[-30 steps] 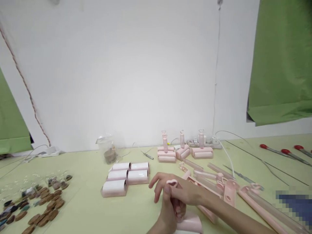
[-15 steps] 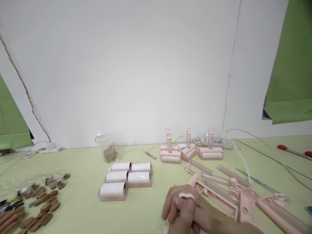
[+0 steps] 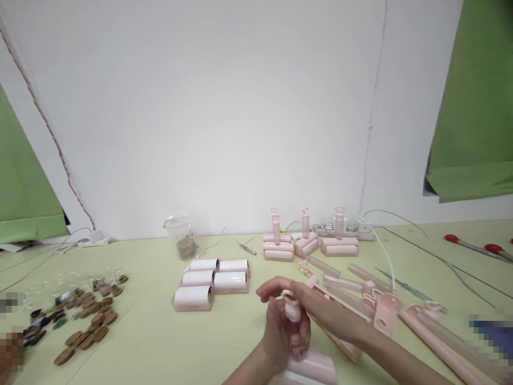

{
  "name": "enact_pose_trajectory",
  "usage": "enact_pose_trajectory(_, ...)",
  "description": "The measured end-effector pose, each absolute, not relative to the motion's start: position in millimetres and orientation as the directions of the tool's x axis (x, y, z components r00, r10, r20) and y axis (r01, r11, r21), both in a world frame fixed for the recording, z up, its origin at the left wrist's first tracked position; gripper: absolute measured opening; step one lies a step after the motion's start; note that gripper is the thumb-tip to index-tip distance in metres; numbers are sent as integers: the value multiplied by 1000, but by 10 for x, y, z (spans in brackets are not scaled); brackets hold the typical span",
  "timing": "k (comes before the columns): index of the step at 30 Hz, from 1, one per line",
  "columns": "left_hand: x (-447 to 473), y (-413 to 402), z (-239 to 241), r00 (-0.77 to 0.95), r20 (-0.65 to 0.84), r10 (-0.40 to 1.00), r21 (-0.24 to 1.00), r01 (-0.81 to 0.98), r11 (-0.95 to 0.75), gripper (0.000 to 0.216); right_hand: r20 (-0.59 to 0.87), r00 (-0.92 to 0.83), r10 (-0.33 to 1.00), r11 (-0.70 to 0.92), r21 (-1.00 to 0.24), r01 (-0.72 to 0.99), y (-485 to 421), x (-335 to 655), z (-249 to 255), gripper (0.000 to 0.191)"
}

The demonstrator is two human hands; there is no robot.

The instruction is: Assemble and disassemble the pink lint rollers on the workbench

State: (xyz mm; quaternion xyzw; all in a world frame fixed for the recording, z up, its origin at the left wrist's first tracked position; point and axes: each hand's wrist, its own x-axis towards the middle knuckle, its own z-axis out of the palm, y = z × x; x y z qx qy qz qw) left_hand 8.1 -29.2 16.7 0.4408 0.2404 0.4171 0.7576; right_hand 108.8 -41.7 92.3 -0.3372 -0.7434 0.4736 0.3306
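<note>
My left hand [image 3: 284, 334] is wrapped round the handle [image 3: 293, 312] of a pink lint roller, just below its ring-shaped end. The roller's pink body [image 3: 315, 366] lies beneath that fist, partly cut off by the bottom edge. Above it my right hand [image 3: 286, 286] reaches across, its fingers stretched out to the left over the left thumb. The palm is close to the handle's ring; whether it touches I cannot tell. Right beside my right forearm lie loose pink casing parts [image 3: 388, 313] and clear tubes [image 3: 344, 282].
White sticky rolls [image 3: 192, 295] in pink trays stand left of my hands. Pink lint rollers with upright handles [image 3: 339, 246] stand at the back before a power strip [image 3: 320, 230]. Brown discs [image 3: 96, 326] lie far left, a plastic cup [image 3: 180, 240] behind. Red-handled tools [image 3: 452, 238] lie right.
My hands were clasped together over the ring; now the right hand has lifted and its fingers have straightened. The handle top and roller body show more. The view has shifted slightly.
</note>
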Motion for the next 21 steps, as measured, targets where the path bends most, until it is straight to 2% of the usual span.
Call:
enact_pose_trajectory(2, 83, -301, 257, 539, 46, 841, 838, -479, 262, 73, 255, -483, 838, 381, -907, 181, -446, 1133, 940, 35)
enact_pose_trajectory(4, 78, -313, 310, 515, 25, 857, 811, -511, 284, 70, 328, -435, 838, 461, -853, 246, -486, 1161, 911, 23)
enact_pose_trajectory(9, 97, -334, 307, 453, -4, 892, 822, -506, 261, 66, 340, -377, 862, 467, -822, 326, -583, 1129, 759, 12)
enact_pose_trajectory(16, 99, -293, 250, 458, 4, 889, 845, -477, 242, 65, 395, -310, 864, 487, -810, 325, -614, 1062, 674, 15)
enact_pose_trajectory(19, 76, -281, 242, 496, -25, 868, 897, -372, 239, 69, 338, -350, 873, 447, -842, 301, -611, 1098, 681, 22)
enact_pose_trajectory(21, 46, -302, 272, 502, -52, 863, 893, -364, 265, 72, 276, -417, 866, 416, -861, 294, -579, 1133, 730, 28)
